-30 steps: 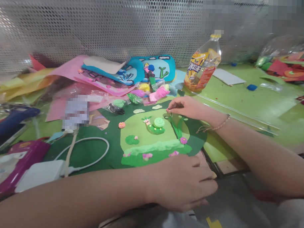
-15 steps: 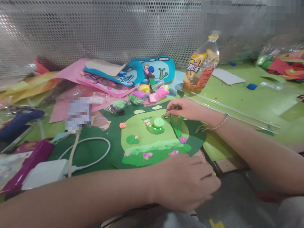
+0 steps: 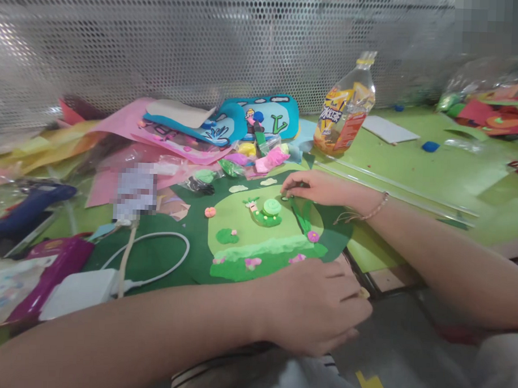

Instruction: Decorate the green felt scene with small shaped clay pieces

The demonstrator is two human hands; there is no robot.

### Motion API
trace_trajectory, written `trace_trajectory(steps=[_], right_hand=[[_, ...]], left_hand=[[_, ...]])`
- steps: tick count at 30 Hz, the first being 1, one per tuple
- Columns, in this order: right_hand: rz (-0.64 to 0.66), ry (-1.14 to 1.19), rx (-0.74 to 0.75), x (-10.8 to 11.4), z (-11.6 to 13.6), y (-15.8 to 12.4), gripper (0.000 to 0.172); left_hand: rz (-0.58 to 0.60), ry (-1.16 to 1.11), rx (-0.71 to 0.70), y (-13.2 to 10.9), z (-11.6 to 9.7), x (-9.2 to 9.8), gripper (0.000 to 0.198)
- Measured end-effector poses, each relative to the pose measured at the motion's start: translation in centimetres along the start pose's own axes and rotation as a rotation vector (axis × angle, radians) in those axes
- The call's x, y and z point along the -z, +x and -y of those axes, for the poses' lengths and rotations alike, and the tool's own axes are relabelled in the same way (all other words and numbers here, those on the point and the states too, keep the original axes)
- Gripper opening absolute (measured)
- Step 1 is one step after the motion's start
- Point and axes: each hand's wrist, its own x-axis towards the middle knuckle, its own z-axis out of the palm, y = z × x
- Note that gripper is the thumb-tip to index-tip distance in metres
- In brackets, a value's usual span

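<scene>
On the desk before me lies a dark green card picture [image 3: 189, 242] with a light green middle. It carries a clay-like green snail [image 3: 269, 210], small flowers and a grassy strip [image 3: 265, 265]. My right hand [image 3: 312, 185] rests over its upper right part, thumb and fingertips pinched together beside a small white cloud outline. Whatever is between those fingertips is too small to make out. Closer to me, my left hand [image 3: 318, 306] is curled over the card's lower right edge. A small pale yellow lump [image 3: 363, 293] shows at its fingers, which hide most of it.
Behind the card are bagged clay pieces [image 3: 271, 159], blue card pictures [image 3: 283, 113] and a drink bottle [image 3: 344, 109]. Clear rods [image 3: 395, 187] lie to the right. A white charger [image 3: 79, 292], its cable and a blue glue gun [image 3: 33, 206] are on the left.
My right hand has shifted very slightly left against the card, with its fingertips still together. My left hand stays curled, and the pale yellow lump shows a little more. The view has moved slightly.
</scene>
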Motion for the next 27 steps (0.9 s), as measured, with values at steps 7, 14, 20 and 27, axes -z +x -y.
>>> trace_trajectory(steps=[7,14,20,27], right_hand=[[-0.058,-0.033,0.004,0.2,-0.1,-0.1,0.017],[-0.131,-0.079,-0.034,0.5,0.4,-0.2,0.013],[-0.154,-0.042,0.024,0.3,-0.6,0.1,0.01],[-0.176,-0.069,0.024,0.2,-0.6,0.2,0.008]], left_hand=[[-0.018,0.023,0.015,0.0,-0.2,0.3,0.028],[-0.093,0.171,0.325,0.3,-0.8,2.4,0.019],[0.043,0.354,0.778,-0.5,2.2,5.8,0.011],[-0.053,0.125,0.879,-1.4,5.9,5.3,0.021]])
